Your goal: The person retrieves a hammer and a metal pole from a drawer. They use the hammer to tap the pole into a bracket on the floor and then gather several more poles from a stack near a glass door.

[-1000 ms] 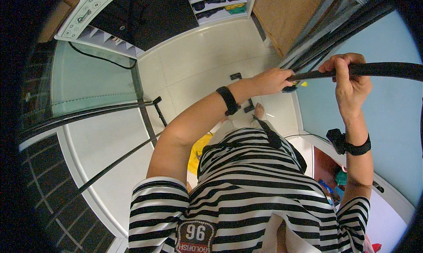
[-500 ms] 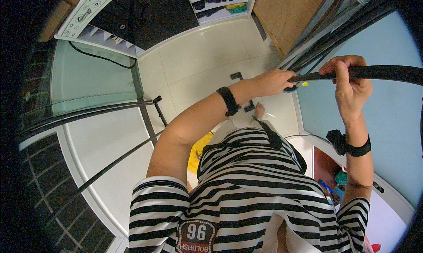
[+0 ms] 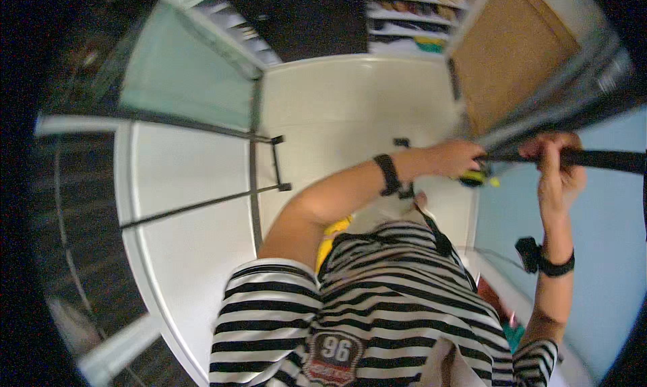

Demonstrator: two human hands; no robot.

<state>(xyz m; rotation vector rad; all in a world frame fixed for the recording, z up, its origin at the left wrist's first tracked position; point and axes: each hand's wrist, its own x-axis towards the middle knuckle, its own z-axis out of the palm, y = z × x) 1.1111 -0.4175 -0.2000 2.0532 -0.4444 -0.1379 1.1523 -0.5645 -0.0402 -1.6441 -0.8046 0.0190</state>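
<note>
The right hand (image 3: 558,168) at three o'clock has its fingers wrapped round a black pole (image 3: 600,159); the left hand (image 3: 450,159) grips the pole's near end. A yellow object (image 3: 476,179) sits just below the left hand.

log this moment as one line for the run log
left hand: grips black pole near its end | right hand: wrapped around pole | pole: level, beside blue wall
</note>
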